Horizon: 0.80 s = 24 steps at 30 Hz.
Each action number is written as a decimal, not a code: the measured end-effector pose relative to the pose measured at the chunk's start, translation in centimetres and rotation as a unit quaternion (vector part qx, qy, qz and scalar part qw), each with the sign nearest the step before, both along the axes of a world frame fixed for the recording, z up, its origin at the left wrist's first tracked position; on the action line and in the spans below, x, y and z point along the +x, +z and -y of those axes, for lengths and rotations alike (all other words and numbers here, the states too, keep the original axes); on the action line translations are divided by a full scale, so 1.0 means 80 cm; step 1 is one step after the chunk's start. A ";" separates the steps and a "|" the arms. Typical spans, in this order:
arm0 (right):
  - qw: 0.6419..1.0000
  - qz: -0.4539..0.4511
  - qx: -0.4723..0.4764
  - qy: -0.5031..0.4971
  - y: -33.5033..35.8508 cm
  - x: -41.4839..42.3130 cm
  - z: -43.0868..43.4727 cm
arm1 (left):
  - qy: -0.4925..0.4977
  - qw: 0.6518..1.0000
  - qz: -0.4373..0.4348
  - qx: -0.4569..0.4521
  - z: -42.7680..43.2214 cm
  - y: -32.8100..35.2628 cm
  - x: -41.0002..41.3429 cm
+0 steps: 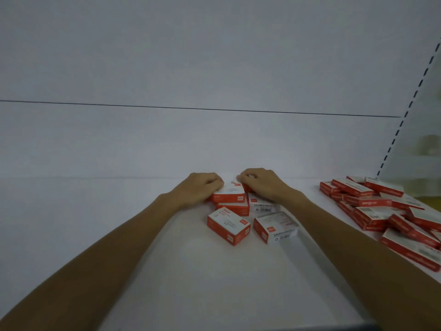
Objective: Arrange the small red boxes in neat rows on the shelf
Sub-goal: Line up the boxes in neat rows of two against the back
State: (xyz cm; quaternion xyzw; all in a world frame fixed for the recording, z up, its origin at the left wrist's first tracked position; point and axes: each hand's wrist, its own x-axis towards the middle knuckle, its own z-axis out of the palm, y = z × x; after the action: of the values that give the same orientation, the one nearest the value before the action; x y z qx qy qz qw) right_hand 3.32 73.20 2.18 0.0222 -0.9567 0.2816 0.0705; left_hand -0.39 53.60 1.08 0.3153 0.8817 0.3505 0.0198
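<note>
— Where are the hands?

— Both reach over the flat white shelf board (191, 271), close to the pale back panel (191, 68). The left hand (202, 187) and the right hand (262, 185) sit on either side of a small red cardboard box with a white printed top, the rear box (230, 191).

— Do they have hold of it?

— The left hand's fingers are curled against its left end. The right hand's fingers are bent over its far right corner, so both hands clasp it. The fingertips are mostly hidden, so the right hand may also be touching another red box beneath it.

— And the other boxes nearby?

— The rear box rests on top of a second red box (235, 207) just in front of it. Beside that one, under the right wrist, a label-up box (262, 205) shows a white face with a barcode. Nearer the camera, the front-left box (228, 225) and the front-right box (274, 226) lie apart from each other, each turned at its own angle.

— Anything else?

— A loose heap of red boxes (372, 204) lies well to the right, jumbled and overlapping. Above the heap, a slotted upright strip (410, 103) climbs the back panel.
</note>
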 end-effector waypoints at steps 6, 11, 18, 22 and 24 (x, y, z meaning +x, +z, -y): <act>0.999 0.009 0.008 0.047 0.001 -0.001 0.036 | 0.030 1.000 -0.003 -0.006 0.052 0.011 0.004; 0.994 0.030 0.068 0.083 0.006 0.001 0.034 | 0.027 0.999 -0.008 -0.034 0.070 0.015 0.005; 0.987 -0.060 0.050 0.142 0.003 0.010 0.021 | 0.039 0.996 -0.053 0.055 0.076 0.006 0.009; 0.990 -0.063 0.027 0.122 0.007 0.005 0.022 | 0.042 0.994 -0.091 0.047 0.067 0.012 0.009; 0.990 -0.093 0.010 0.109 0.011 0.002 0.030 | 0.058 0.990 -0.118 0.047 0.060 0.016 0.007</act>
State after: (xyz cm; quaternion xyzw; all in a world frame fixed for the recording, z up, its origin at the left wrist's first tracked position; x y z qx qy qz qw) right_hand 3.46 70.84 3.05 0.1532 -0.9406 0.2748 0.1276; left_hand 0.19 48.83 2.32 0.3031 0.8773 0.3525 -0.1191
